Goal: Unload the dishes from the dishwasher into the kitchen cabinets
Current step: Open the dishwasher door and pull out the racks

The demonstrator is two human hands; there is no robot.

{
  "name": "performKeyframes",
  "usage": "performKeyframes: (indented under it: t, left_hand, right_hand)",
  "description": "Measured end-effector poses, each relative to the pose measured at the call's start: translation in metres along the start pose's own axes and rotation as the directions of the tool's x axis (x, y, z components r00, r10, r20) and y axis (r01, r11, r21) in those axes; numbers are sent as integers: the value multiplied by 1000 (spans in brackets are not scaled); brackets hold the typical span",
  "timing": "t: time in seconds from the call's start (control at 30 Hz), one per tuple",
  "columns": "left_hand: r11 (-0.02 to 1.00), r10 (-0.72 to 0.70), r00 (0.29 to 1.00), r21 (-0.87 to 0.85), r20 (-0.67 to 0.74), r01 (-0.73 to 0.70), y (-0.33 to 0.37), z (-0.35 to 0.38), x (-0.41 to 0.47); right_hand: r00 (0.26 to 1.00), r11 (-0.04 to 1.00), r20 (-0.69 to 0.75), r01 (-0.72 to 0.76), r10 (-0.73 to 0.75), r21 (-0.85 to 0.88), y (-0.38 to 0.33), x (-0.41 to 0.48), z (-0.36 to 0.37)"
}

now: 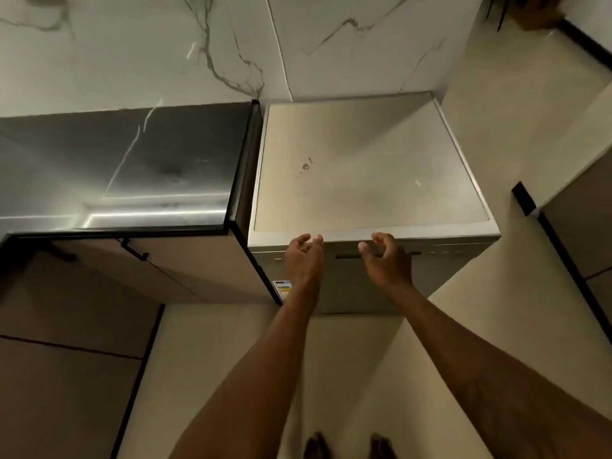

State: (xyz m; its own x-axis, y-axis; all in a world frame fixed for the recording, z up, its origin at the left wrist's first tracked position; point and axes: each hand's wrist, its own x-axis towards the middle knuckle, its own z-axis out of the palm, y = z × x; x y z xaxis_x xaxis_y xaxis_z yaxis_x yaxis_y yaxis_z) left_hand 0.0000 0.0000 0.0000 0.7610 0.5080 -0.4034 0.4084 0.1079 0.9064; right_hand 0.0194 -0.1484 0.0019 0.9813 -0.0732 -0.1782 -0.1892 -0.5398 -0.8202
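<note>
Dishwasher (364, 167) is a freestanding pale unit against the marble wall, just beside the dark tabletop (132, 160) on our left, with a cabinet (198, 273) under that tabletop. The door (347, 289) is shut and no dishes are visible, so we judge them still inside. We expect the door to be stiff, hinged low and fairly heavy once it tips, so it should be lowered, not dropped. We take hold at the dark handle slot (347, 256) along the door's top edge. Left hand (303, 260) is at the top front edge left of the slot, fingers (318, 240) loosely curled, thumb apart, holding nothing. Right hand (385, 260) is over the slot's right part, fingers also loosely curled and empty. We cannot tell if either touches the door. The smooth panel looks slippery, so we hook into the slot.
</note>
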Motion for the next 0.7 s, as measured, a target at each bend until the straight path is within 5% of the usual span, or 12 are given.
performKeyframes:
  t: [0.13, 0.2, 0.27, 0.33, 0.4, 0.53, 0.7]
  left_hand:
    - [840, -333, 943, -454, 2, 298, -37, 32, 26]
    - [660, -405, 902, -636, 148, 401, -43, 50, 34]
    - [496, -440, 868, -744, 229, 448, -44, 66, 40]
    - [341, -468, 833, -809, 295, 479, -46, 78, 44]
    - [267, -473, 829, -848, 300, 459, -47, 83, 47]
    - [243, -474, 836, -872, 276, 426, -52, 90, 47]
    - [266, -423, 856, -863, 296, 429, -57, 90, 48]
  right_hand:
    - [905, 891, -154, -339, 397, 303, 27, 18, 44]
    - [801, 678, -60, -461, 596, 572, 30, 32, 60]
    - [735, 360, 115, -456, 669, 814, 35, 53, 71]
    - [741, 99, 260, -402, 620, 910, 38, 66, 77]
    - [756, -19, 321, -378, 570, 925, 40, 70, 76]
    - [777, -150, 383, -357, 499, 922, 55, 70, 68]
    - [784, -157, 388, -359, 484, 920, 58, 70, 71]
